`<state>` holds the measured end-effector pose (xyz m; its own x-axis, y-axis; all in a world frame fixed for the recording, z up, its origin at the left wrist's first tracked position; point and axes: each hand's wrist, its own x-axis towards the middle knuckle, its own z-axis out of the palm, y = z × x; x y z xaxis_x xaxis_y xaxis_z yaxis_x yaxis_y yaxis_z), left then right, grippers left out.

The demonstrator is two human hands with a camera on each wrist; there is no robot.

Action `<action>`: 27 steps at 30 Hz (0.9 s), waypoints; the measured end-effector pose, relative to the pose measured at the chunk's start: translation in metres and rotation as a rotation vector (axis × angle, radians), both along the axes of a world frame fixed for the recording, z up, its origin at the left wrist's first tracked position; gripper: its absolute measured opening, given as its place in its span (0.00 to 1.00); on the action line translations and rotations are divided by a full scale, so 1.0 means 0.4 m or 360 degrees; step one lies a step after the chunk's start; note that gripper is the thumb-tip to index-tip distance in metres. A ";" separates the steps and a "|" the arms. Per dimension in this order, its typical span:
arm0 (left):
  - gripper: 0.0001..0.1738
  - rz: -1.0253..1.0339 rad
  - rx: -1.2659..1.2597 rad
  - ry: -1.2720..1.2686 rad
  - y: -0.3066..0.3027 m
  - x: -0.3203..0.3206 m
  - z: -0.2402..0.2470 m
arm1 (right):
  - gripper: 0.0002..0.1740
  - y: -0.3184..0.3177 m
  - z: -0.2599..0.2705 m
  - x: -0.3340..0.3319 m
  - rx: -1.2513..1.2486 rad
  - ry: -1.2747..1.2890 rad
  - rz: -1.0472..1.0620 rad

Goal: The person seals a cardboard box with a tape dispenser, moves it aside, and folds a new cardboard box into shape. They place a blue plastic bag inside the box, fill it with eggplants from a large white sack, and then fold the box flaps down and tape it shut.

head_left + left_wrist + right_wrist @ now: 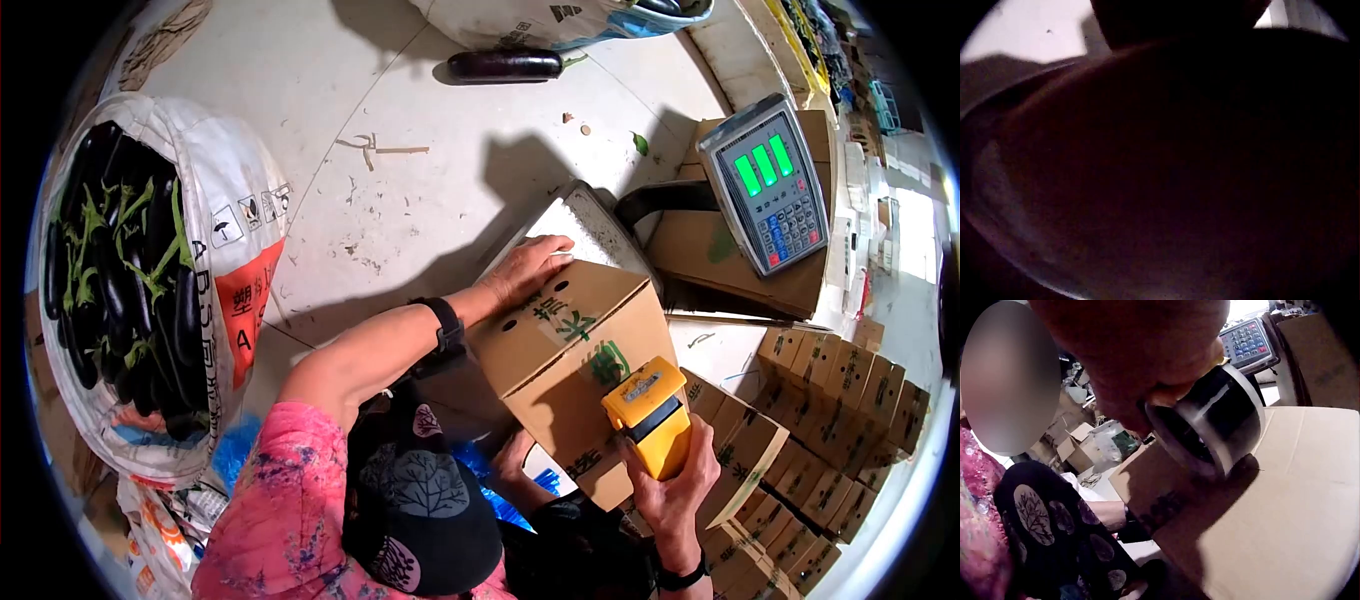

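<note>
A brown cardboard carton (560,340) with green printed characters overlaps the platform of a scale (590,215) in the head view. My left hand (520,272) rests along the carton's far left edge, its fingers reaching over the top. With my right hand (680,475) I grip a yellow tape dispenser (645,405) against the carton's near right face. The right wrist view shows its dark tape roll (1222,412) close over the cardboard (1297,481). Darkness fills most of the left wrist view and hides the left fingers there.
The scale's lit display (770,185) stands beyond the carton. A white sack (235,230) full of eggplants is at left. One eggplant (505,67) lies on the floor near another sack (480,22). Stacked small cartons (830,400) fill the right side.
</note>
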<state>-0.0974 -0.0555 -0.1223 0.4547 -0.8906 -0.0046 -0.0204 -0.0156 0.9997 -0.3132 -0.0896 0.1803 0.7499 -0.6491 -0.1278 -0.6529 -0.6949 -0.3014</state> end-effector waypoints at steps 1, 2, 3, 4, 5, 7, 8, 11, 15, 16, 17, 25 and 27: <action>0.27 0.0010 0.0109 0.0153 0.002 -0.005 0.028 | 0.34 0.003 -0.001 0.000 -0.0010 0.0009 -0.0009; 0.25 -0.0112 0.0145 0.0167 0.000 -0.004 0.054 | 0.33 0.001 -0.001 0.003 0.0001 -0.0004 0.0001; 0.24 -0.0241 0.0178 0.0172 -0.004 0.011 0.102 | 0.32 -0.001 0.000 0.009 0.0007 -0.0024 0.0004; 0.23 -0.0373 0.0210 0.0171 -0.011 0.016 0.125 | 0.31 0.000 0.002 0.012 0.0013 -0.0050 0.0004; 0.26 -0.0046 -0.0242 -0.0147 -0.001 -0.020 0.144 | 0.33 -0.007 0.000 0.003 0.0039 -0.0075 0.0019; 0.29 -0.0196 -0.0137 -0.0053 -0.004 -0.002 0.261 | 0.32 -0.007 -0.006 0.000 0.0009 -0.0066 0.0036; 0.29 -0.0210 -0.0142 -0.0029 -0.007 -0.005 0.297 | 0.32 -0.010 -0.006 -0.003 -0.0014 -0.0062 0.0038; 0.33 -0.0165 0.0004 -0.0180 0.008 -0.019 0.391 | 0.30 -0.017 -0.006 -0.009 -0.0016 -0.0077 0.0070; 0.35 -0.0156 0.0139 -0.0656 0.012 -0.035 0.431 | 0.32 -0.024 -0.012 -0.019 -0.0045 -0.0085 0.0128; 0.35 -0.0132 0.0184 -0.0808 0.011 -0.040 0.446 | 0.35 -0.027 -0.014 -0.022 -0.0072 -0.0082 0.0174; 0.36 -0.0131 0.0272 -0.1064 0.013 -0.046 0.461 | 0.34 -0.024 -0.011 -0.019 -0.0049 -0.0056 0.0141; 0.34 -0.0183 0.0596 -0.1690 0.011 -0.044 0.495 | 0.36 -0.058 0.070 -0.108 0.0026 0.0237 0.0307; 0.33 -0.0167 0.0639 -0.1755 0.009 -0.047 0.498 | 0.34 -0.064 0.091 -0.189 0.0013 0.0248 0.0289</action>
<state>-0.1163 -0.0519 0.0767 0.3129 -0.9481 0.0568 -0.8906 -0.2721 0.3643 -0.3889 -0.1151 0.2168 0.8249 -0.5041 -0.2557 -0.5567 -0.8030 -0.2127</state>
